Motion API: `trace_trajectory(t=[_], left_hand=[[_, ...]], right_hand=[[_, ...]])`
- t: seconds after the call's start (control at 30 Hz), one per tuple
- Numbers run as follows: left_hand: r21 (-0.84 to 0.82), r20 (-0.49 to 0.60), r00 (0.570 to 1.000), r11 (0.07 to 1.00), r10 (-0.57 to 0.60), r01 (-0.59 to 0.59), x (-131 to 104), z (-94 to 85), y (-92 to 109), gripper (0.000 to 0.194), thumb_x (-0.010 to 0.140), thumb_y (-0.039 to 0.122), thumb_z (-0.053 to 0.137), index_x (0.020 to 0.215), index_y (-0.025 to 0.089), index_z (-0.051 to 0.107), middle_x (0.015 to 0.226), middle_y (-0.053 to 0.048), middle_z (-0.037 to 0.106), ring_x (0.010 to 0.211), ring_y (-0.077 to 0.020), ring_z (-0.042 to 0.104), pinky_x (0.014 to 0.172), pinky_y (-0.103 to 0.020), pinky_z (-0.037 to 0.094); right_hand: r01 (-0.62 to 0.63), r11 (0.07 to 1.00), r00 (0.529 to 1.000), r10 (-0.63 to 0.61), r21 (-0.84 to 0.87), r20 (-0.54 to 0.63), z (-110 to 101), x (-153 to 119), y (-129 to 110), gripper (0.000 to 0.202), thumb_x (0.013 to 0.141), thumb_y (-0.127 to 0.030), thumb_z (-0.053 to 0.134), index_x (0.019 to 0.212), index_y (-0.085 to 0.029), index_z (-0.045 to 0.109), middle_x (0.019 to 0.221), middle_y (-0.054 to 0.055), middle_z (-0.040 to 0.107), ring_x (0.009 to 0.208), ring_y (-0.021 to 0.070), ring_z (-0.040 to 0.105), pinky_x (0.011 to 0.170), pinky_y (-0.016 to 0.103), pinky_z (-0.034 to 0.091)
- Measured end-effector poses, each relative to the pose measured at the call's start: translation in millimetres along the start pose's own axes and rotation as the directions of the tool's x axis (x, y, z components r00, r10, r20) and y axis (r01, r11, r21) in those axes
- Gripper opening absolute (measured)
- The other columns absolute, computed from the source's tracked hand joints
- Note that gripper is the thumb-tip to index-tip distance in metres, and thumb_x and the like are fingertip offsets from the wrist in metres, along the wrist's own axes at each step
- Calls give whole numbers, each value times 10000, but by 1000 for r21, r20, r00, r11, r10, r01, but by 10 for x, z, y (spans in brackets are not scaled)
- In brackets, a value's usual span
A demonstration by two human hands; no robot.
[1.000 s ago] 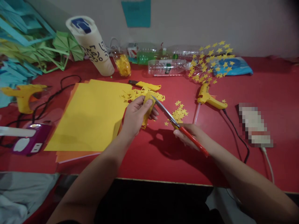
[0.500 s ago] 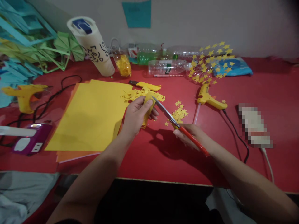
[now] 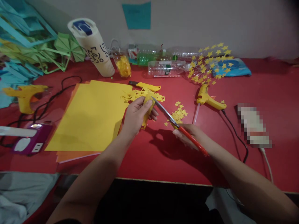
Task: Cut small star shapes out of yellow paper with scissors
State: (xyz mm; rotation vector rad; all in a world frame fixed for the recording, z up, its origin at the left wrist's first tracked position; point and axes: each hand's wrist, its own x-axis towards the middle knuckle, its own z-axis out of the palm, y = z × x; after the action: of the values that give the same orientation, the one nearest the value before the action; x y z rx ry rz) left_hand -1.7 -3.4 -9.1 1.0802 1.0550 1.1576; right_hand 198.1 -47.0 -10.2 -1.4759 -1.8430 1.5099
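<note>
A narrow folded yellow paper strip [image 3: 146, 115] is pinched between the thumb and fingers of my left hand [image 3: 136, 114]. My right hand [image 3: 190, 135] grips red-handled scissors [image 3: 166, 114], whose blade tips touch the strip's upper end. Cut yellow stars [image 3: 179, 115] lie in a small pile on the red table [image 3: 149, 158], just beyond my right hand. Yellow paper scraps [image 3: 133, 95] are heaped behind my left hand. To the left, large yellow sheets [image 3: 91, 118] rest over orange ones.
A yellow cutter [image 3: 149, 86] lies behind the scraps. Glue guns sit at left [image 3: 25, 96] and right [image 3: 210, 100], with cords. A tumbler [image 3: 94, 51], a jar [image 3: 123, 66], plastic bottles [image 3: 168, 67] and a star-covered piece [image 3: 203, 67] line the back. A blurred-out object [image 3: 254, 126] lies right.
</note>
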Motion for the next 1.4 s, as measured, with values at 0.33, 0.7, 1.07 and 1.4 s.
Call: trace_trajectory(t=[0.33,0.7,1.07,1.4], left_hand=[[168,32,995,981,94,-98,20,-65,20,312,867,409,507,661,181,564,569,4,595,578,-97,578,590,-237,478],[-6,-4,990,990,144,-144,82,-98,-40,173,718,258,654,589,175,574,545,45,514,522,-54,465,521,-201,381],[4,-5,986,986,168,-168,37,-62,-80,95,730,260,641,677,185,667,551,40,584,517,-54,532,511,-185,460],[-2,18,986,986,164,-164,40,-107,-52,106,707,242,638,618,186,654,559,32,565,521,-58,507,488,-189,436]], right_hand=[[-4,1000,1000,4,6,-26,-19,-20,-12,526,786,-679,562,612,-238,336,499,-73,324,445,85,317,430,249,235],[-55,981,997,43,188,70,1,-3,14,533,730,-719,567,619,-220,417,458,-80,384,355,62,356,361,220,297],[-69,960,993,38,273,115,91,22,191,438,810,-628,536,696,-213,457,459,-78,395,346,72,355,330,213,292],[62,982,992,-80,178,95,-32,1,82,449,769,-613,612,656,-204,466,493,-68,426,383,60,377,347,197,291]])
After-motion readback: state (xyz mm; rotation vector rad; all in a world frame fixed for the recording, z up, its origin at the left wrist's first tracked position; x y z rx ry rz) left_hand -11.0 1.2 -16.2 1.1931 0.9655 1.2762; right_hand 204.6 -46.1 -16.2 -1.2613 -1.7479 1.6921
